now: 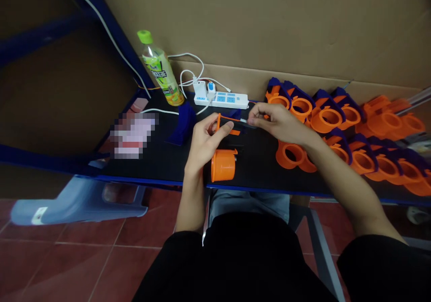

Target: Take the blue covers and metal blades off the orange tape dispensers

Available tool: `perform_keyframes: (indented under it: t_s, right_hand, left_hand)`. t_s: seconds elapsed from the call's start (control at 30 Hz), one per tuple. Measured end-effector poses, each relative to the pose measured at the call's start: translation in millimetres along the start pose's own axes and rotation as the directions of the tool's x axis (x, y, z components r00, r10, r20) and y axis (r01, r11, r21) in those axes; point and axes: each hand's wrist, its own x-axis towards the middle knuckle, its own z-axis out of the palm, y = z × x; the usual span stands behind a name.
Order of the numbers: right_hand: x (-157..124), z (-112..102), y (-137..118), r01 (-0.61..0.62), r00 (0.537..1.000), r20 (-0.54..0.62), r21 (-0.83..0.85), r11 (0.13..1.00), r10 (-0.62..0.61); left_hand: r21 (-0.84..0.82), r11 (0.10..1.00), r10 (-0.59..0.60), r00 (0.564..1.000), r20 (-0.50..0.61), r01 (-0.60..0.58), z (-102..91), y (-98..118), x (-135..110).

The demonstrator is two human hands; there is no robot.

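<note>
My left hand (pixel 207 140) is closed round a small flat orange plastic piece (pixel 225 125) above the black tabletop. My right hand (pixel 274 121) pinches a thin tool (pixel 245 121) whose tip meets that piece. An orange plastic cup-shaped part (pixel 222 164) lies on its side just below my left hand, near the table's front edge. An orange ring-shaped part (pixel 290 155) sits under my right wrist.
Rows of several orange and dark blue parts (pixel 340 113) fill the right of the black table (pixel 158 158). A white power strip (pixel 220 98) with cables, a green-capped bottle (pixel 160 69) and a dark blue part (pixel 182 124) stand behind. A cardboard wall backs the table. A plastic stool (pixel 77 201) sits lower left.
</note>
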Motion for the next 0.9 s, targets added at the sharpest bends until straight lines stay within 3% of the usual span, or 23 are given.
perform_keyframes:
  t_s: [0.1,0.2,0.33,0.47,0.67,0.9]
  right_hand:
    - [-21.4,6.3,12.3,0.005,0.998,-0.058,-0.066,0.998,-0.009]
    - [-38.9,38.3,20.0,0.068,0.997,-0.029,-0.22,0.973,-0.076]
    - [-51.1,90.4,24.0,0.21,0.978,0.107,-0.556,0.804,-0.181]
    - [-49.7,113.0,31.0,0.302,0.953,0.188,-0.686,0.662,-0.24]
    - [-43.7,120.0,33.7,0.377,0.921,0.209,-0.692,0.615,-0.328]
    - [-38.6,129.4,30.5,0.356,0.934,0.263,-0.67,0.651,-0.24]
  left_hand:
    - [-0.102,0.995,-0.009,0.967,-0.254,-0.018,-8.4,-2.4,3.0]
    - [-0.117,0.992,0.002,0.91,-0.414,-0.055,-19.8,-5.0,8.4]
    - [-0.17,0.985,-0.051,0.897,-0.439,-0.027,-23.7,-6.6,14.0]
    - [-0.191,0.981,-0.056,0.888,-0.456,-0.036,-20.8,-7.6,16.5]
    - [-0.199,0.979,-0.062,0.877,-0.476,-0.038,-25.2,-10.0,18.6]
    - [-0.221,0.974,-0.07,0.871,-0.487,-0.045,-26.6,-10.0,19.4]
